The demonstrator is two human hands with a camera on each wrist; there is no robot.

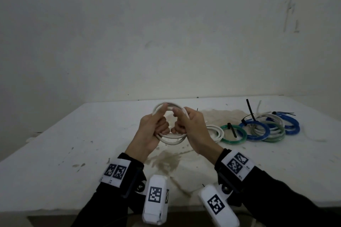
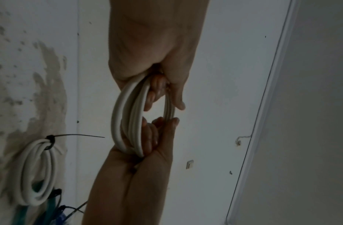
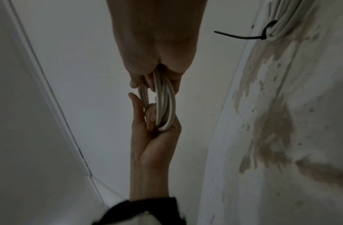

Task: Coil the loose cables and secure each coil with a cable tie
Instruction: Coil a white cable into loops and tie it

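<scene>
**White Coil Held in Both Hands Above Stained Table**

Wrist-mounted white housings (image 1: pixel 155 200) bearing black-and-white square code markers sit nearest the lens, strapped over dark sleeves; no legible lettering is found on them. Beyond them the white table (image 1: pixel 55 162) shows a brown stain at its centre and scattered dark specks. It stands against a scuffed pale wall (image 1: pixel 166 33).

The white cable coil (image 1: pixel 170 139), several loops of smooth round cable, is held off the table between the hands. The left hand (image 1: pixel 151 131) curls its fingers through the loops on the left side; the right hand (image 1: pixel 191 131) does likewise on the right, thumbs pressing the upper arc.

Right of the hands lie a tied white coil (image 1: pixel 216 132), a green coil (image 1: pixel 233 134) and blue coils (image 1: pixel 258 131), bound with black cable ties (image 1: pixel 250 109).
</scene>
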